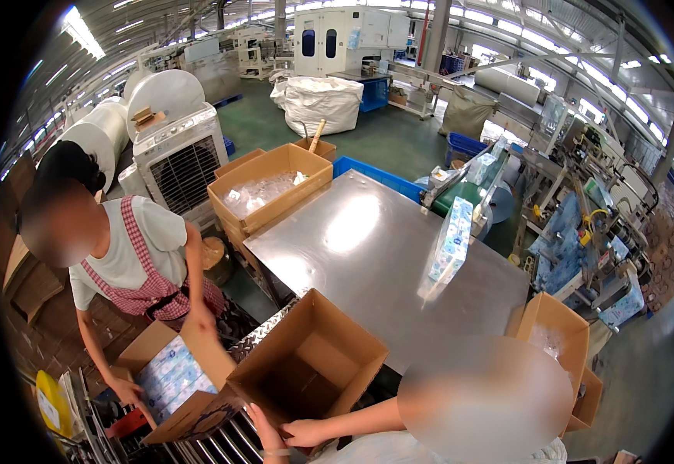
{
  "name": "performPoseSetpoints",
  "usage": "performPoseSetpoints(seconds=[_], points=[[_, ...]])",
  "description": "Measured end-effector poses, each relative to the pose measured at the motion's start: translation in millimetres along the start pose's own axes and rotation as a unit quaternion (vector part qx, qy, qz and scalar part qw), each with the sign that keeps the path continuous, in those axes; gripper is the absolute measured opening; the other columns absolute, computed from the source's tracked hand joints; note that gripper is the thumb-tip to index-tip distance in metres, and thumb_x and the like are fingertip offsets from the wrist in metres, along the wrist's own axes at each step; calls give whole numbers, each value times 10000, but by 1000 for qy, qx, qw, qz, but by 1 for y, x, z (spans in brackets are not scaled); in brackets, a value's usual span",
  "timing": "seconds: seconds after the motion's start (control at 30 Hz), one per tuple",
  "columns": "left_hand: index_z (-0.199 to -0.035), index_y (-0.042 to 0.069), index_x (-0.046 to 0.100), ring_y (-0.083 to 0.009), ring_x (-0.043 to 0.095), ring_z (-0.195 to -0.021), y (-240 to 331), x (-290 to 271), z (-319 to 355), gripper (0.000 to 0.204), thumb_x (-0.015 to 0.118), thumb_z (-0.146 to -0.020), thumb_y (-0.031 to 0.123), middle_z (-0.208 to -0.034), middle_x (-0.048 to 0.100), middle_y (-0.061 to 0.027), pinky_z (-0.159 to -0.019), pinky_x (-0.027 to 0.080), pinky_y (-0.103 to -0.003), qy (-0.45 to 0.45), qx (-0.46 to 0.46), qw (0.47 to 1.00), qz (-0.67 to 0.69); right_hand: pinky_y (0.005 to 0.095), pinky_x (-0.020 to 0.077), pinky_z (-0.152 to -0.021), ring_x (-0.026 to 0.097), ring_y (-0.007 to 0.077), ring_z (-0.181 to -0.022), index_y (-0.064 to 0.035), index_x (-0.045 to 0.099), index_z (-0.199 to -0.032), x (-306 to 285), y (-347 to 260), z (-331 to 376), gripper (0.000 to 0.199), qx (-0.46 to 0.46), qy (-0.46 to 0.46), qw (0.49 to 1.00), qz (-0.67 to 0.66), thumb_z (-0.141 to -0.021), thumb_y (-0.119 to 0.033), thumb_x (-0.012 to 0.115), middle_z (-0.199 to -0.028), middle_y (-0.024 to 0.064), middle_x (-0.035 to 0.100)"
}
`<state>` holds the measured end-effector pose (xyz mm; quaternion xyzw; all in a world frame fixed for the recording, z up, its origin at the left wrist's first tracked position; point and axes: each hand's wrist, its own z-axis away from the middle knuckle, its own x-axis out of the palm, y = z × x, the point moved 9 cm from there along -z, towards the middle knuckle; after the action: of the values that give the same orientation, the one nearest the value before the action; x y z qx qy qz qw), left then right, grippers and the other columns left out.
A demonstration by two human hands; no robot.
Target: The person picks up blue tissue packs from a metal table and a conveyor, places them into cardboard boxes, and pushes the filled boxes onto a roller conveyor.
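An open cardboard box [306, 356] stands in front of me beside the metal table, its bare brown inside showing. At its near left edge my left hand [264, 430] reaches up from below with fingers stretched out against the cardboard. Close beside it, my right hand [303, 433] has its fingers closed at the near rim of the same box. To the left is a second open carton [207, 352], packed with blue-and-white wrapped packs [173, 377]. A co-worker in a checked apron has both hands on that carton; one hand is blurred by motion.
Metal rollers [232, 441] run under the boxes. The steel table [329, 255] bears a tall blue-and-white pack [451, 240]. Cartons with clear plastic [267, 193] stand at its far left. A green conveyor [461, 193] and machinery stand to the right. A blurred patch covers the lower right.
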<state>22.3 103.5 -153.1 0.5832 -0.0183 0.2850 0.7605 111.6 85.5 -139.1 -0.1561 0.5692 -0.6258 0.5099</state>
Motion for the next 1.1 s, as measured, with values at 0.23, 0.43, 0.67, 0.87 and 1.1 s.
performPoseSetpoints(seconds=[0.23, 0.43, 0.67, 0.87, 1.1], points=[[-1412, -41, 472, -303, 658, -1108, -3, -82, -31, 580, 591, -848, -103, -1271, 663, -203, -1002, 510, -389, -11, 108, 961, -253, 667, 178, -1204, 309, 365, -1477, 19, 584, -1364, -218, 43, 5, 669, 40, 182, 739, 647, -899, -461, 594, -1511, 193, 483], [-1467, 38, 472, -321, 620, -1104, -57, -233, 21, 751, 792, -870, 362, -1310, 602, -186, -906, 547, -410, -110, 62, 823, -554, 689, 91, -1219, 111, 288, -1586, -129, 387, -1578, -271, 184, 55, 791, 140, 218, 899, 352, -960, -601, 530, -1681, 117, 265], [-1452, -20, 452, -453, 480, -1327, 66, -93, 27, 739, 713, -894, 387, -1462, 464, -306, -1121, 416, -509, 145, 189, 672, -701, 649, 285, -1138, 580, 369, -1096, -38, 702, -1003, -460, 137, 158, 395, 139, 487, 721, 474, -798, -372, 661, -1007, 123, 660], [-1445, -13, 432, -448, 505, -1277, 113, 138, -9, 729, 745, -883, 332, -1435, 493, -282, -1082, 420, -531, -58, 405, 578, -707, 527, 443, -1068, 519, 414, -1316, -11, 168, -1604, -589, 278, 383, 1182, 511, 623, 580, 123, -725, -409, 853, -1451, 258, 461], [-1131, 76, 698, -404, 508, -1285, 25, 412, -50, 418, 794, -724, 66, -1363, 565, -202, -1106, 412, -525, -379, 452, 617, -521, 470, 501, -1011, 570, 484, -1212, -80, 69, -1637, -494, 255, 344, 1275, 362, 377, 841, 141, -687, -347, 878, -1362, 314, 480]])
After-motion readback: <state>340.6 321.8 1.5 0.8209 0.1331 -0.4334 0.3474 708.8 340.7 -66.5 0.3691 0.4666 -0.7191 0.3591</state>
